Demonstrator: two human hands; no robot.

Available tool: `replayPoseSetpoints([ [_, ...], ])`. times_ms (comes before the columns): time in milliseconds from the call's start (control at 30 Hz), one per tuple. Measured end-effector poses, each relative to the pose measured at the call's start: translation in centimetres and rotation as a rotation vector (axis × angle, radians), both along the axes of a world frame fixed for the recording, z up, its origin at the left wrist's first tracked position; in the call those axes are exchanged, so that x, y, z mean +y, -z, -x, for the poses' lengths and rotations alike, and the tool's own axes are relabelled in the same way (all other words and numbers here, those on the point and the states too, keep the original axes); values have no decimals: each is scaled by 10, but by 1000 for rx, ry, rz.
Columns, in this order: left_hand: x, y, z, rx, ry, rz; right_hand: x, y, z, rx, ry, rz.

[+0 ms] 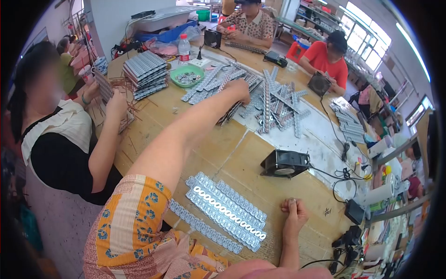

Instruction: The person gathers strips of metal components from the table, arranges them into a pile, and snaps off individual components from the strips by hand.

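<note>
My left hand [239, 91] reaches across the table to a heap of grey segmented strips [213, 83], its fingers curled down over the strips at the near edge of that heap. How many strips it grips is hidden. My right hand [295, 215] rests on the table at the right, loosely closed, with nothing visible in it. Between my body and that hand lie several grey strips side by side [232, 200]. One row of bright white rings [227, 212] runs along their middle. A separate strip [204, 226] lies closer to me.
A black fan [285, 163] with a cable stands right of centre. Behind are crossed strips [281, 104], a green bowl [187, 75] of small parts, a tall strip stack [145, 73] and a bottle [184, 49]. Co-workers sit at left [60, 139] and across the table [327, 60].
</note>
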State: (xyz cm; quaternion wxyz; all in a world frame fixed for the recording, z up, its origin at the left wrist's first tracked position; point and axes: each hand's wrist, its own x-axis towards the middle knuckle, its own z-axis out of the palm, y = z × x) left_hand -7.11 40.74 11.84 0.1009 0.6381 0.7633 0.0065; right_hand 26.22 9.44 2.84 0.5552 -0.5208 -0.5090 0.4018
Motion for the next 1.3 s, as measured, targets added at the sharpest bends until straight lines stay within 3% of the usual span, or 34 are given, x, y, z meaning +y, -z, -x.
replayPoseSetpoints([
  [133,18,-6,18,-17,51,4,1,-3,1,18,-28,-6],
  [300,16,2,76,-515,108,-115,2,-5,1,22,-54,-7],
  [400,56,67,122,-854,75,-203,3,0,-1,14,-64,-18],
  [600,-9,34,137,-1410,-98,-9,2,-6,1,-66,-49,28],
  [733,-46,19,138,-1596,-194,28,1,-8,3,-82,-34,42],
  [900,-114,25,132,-1520,-291,-193,0,-6,1,-36,-17,26],
  [1033,-220,22,93,-1683,-308,-336,-2,-6,-1,3,4,10],
  [1100,-268,15,64,-1714,-482,-386,-3,-8,1,46,9,-3],
  [1233,-337,22,4,-1735,-584,-543,-11,-27,1,78,-224,1],
  [1300,-357,44,-25,-1702,-496,-630,-21,-41,11,148,-435,51],
])
